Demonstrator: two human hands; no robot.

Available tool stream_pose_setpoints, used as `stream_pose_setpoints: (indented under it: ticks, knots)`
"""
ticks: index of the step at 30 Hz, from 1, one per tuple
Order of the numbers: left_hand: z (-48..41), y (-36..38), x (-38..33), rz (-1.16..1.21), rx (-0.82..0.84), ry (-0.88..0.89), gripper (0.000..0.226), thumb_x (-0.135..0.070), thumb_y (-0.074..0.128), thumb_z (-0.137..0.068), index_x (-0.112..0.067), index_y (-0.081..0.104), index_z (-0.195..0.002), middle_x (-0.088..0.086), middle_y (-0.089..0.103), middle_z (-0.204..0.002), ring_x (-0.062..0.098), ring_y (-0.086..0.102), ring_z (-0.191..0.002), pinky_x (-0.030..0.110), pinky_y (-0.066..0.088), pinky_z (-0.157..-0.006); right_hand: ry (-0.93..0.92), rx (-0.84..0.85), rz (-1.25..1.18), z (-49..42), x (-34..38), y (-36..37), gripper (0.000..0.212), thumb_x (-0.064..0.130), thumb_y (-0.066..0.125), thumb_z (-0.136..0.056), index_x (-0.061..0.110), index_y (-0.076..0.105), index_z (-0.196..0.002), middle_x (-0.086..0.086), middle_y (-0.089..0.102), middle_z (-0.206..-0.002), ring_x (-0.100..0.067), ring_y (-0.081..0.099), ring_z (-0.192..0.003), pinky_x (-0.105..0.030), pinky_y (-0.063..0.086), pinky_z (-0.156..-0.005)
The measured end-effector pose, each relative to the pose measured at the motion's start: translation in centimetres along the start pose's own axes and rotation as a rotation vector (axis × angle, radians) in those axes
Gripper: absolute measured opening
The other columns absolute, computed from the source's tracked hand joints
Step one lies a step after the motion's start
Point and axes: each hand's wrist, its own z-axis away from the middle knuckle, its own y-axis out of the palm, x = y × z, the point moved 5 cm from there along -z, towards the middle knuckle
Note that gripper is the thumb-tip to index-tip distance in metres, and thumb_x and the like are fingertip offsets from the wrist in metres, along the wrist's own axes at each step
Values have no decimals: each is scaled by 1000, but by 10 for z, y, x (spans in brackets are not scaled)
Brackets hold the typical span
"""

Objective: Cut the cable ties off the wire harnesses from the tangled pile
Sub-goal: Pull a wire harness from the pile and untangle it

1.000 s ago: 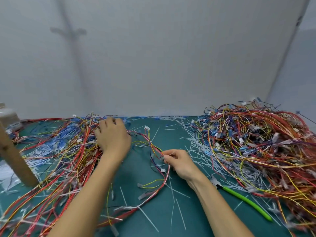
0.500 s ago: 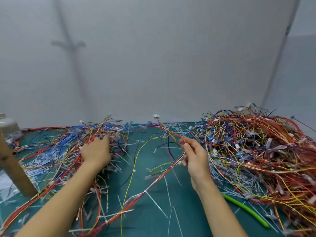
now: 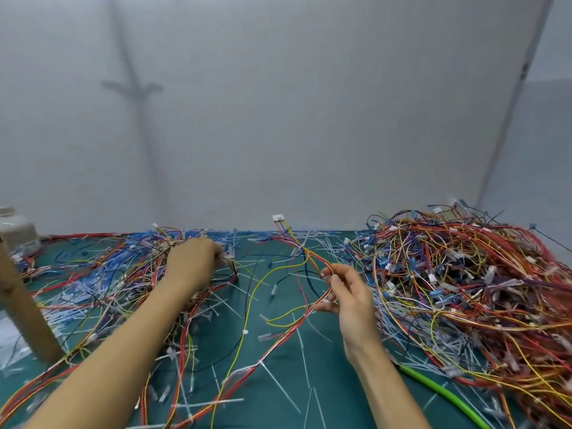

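A long wire harness of red, yellow and orange wires runs across the green mat, with a white connector lifted at its far end. My right hand pinches this harness between thumb and fingers, above the mat. White cable ties still ring the harness lower down. My left hand lies knuckles up on the left heap of wires, its fingertips curled into the strands. The big tangled pile fills the right side. The green-handled cutters lie on the mat by my right forearm.
Cut white tie pieces are scattered over the green mat. A wooden post leans at the far left, with a pale container behind it. A grey wall closes the back.
My right hand has raised the harness and drawn it rightward, so its connector end now stands up off the mat. My left hand shifted right across the left heap.
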Motion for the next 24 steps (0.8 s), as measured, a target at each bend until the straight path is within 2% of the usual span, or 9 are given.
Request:
stream_pose_setpoints:
  ticks: [3, 6, 9, 14, 17, 19, 21, 22, 24]
  knots:
    - [9, -13, 0, 210, -167, 21, 14, -26, 62, -94, -25, 76, -96, 7, 74, -90, 33, 67, -89, 37, 49, -66, 87, 114, 43, 3, -6, 9, 29, 36, 51, -98, 17, 64, -81, 4, 56, -78, -5, 43, -58, -38, 60, -58]
    - [18, -35, -14, 357, -335, 87, 12, -27, 66, -92, -21, 75, -97, 7, 75, -86, 33, 68, -84, 33, 42, -60, 10, 144, 452, 5, -9, 17, 55, 71, 54, -80, 17, 54, -70, 10, 43, -59, -5, 37, -56, -30, 51, -56]
    - [18, -49, -28, 472, -344, 155, 21, -18, 70, -88, -18, 71, -110, 3, 75, -96, 26, 70, -89, 33, 49, -70, -131, 57, 677, 4, -10, 17, 41, 51, 59, -89, 17, 50, -68, 6, 42, -53, -8, 33, -51, -30, 30, -53]
    - [13, -54, -6, 669, -390, 65, 12, -10, 70, -87, -9, 69, -99, 5, 75, -92, 23, 71, -85, 38, 52, -77, -74, -222, 389, 0, -7, -11, 32, 35, 58, -96, 21, 65, -68, 6, 62, -56, -16, 59, -45, -37, 49, -58]
    - [15, -54, 22, 496, -491, -65, 9, -14, 66, -91, -14, 70, -100, 8, 75, -95, 31, 69, -84, 39, 51, -68, -168, -393, 237, 1, 4, -24, 30, 30, 56, -98, 25, 64, -70, 9, 61, -55, -11, 58, -43, -35, 54, -54]
    - [12, -40, 32, 263, -293, -84, 22, -11, 58, -92, -24, 70, -105, 7, 74, -103, 32, 67, -90, 40, 53, -70, -224, -432, 191, 3, 10, -26, 29, 29, 55, -99, 29, 63, -71, 11, 63, -58, -9, 59, -43, -33, 55, -53]
    - [13, -16, 25, 45, 102, 7, 40, -16, 56, -89, -33, 61, -124, 2, 65, -126, 27, 61, -112, 48, 49, -94, -272, -442, 185, 4, 14, -25, 27, 29, 53, -100, 31, 62, -74, 14, 65, -62, -10, 59, -45, -33, 56, -55]
    - [17, -6, 18, -11, 251, 68, 50, -22, 56, -88, -33, 50, -136, 0, 55, -139, 25, 52, -126, 53, 38, -107, -293, -446, 179, 5, 17, -25, 25, 30, 53, -99, 31, 62, -76, 14, 65, -63, -10, 59, -46, -32, 56, -56]
    - [22, 4, 2, -46, 333, 170, 68, -35, 56, -88, -30, 29, -150, 1, 33, -156, 23, 26, -145, 61, 15, -116, -324, -444, 139, 5, 24, -26, 23, 37, 52, -96, 27, 62, -79, 11, 63, -64, -12, 59, -46, -30, 56, -56]
